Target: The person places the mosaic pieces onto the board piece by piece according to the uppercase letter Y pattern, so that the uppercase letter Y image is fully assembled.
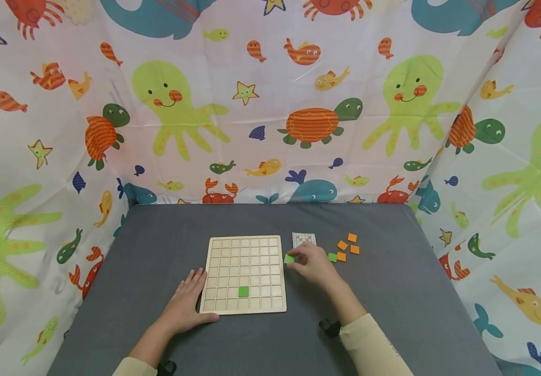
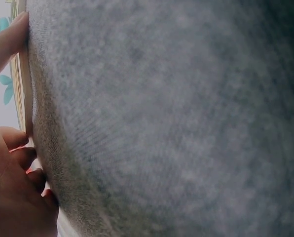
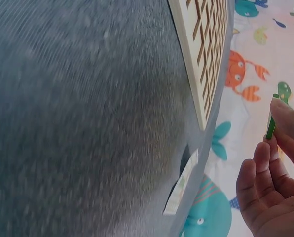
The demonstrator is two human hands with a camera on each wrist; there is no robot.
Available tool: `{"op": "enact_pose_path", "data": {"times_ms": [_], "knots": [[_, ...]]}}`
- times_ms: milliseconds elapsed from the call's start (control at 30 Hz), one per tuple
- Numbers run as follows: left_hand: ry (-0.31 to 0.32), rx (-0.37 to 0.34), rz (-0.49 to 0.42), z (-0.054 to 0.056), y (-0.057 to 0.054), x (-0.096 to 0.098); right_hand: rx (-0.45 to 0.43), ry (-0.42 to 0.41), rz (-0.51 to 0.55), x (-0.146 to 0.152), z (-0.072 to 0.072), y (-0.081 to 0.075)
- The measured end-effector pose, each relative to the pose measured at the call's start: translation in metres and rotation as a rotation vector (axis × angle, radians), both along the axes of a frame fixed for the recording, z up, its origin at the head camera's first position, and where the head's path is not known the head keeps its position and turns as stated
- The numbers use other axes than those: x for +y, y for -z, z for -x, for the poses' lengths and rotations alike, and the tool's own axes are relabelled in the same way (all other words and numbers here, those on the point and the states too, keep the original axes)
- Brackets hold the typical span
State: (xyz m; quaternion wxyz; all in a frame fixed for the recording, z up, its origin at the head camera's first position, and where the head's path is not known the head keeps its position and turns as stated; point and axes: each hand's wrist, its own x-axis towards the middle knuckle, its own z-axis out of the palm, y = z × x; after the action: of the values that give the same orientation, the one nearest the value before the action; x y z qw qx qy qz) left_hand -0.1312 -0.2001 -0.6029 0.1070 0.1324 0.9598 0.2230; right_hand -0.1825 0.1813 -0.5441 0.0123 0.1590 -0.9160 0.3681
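A square wooden grid board (image 1: 261,265) lies on the grey table, one green tile (image 1: 244,291) seated in a cell of its lower part. My left hand (image 1: 183,305) rests along the board's left edge, fingers extended and thumb at the near left corner. Just right of the board, my right hand (image 1: 315,265) pinches a green tile (image 1: 289,258) between thumb and fingertips. In the right wrist view this green tile (image 3: 271,123) is held edge-on, above the table. Behind the right hand lies a small printed pattern card (image 1: 304,238), partly covered by it.
Right of the right hand, another green tile (image 1: 332,257) lies beside an orange tile (image 1: 341,256), with several more orange tiles (image 1: 352,237) scattered behind. A curtain printed with sea animals (image 1: 261,104) surrounds the grey table (image 1: 392,313) at the back and sides.
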Motion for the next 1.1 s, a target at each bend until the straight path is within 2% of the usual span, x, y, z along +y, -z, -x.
{"op": "enact_pose_path", "data": {"times_ms": [333, 600, 1100], "knots": [[0.001, 0.004, 0.012, 0.001, 0.002, -0.002, -0.001, -0.052, 0.020, -0.023, 0.001, 0.002], [0.006, -0.001, 0.018, 0.003, 0.007, -0.002, -0.040, -0.085, 0.017, -0.044, 0.001, 0.004], [0.009, 0.013, 0.009, 0.001, 0.005, -0.002, -0.123, -0.150, -0.017, -0.087, 0.003, 0.015]]}}
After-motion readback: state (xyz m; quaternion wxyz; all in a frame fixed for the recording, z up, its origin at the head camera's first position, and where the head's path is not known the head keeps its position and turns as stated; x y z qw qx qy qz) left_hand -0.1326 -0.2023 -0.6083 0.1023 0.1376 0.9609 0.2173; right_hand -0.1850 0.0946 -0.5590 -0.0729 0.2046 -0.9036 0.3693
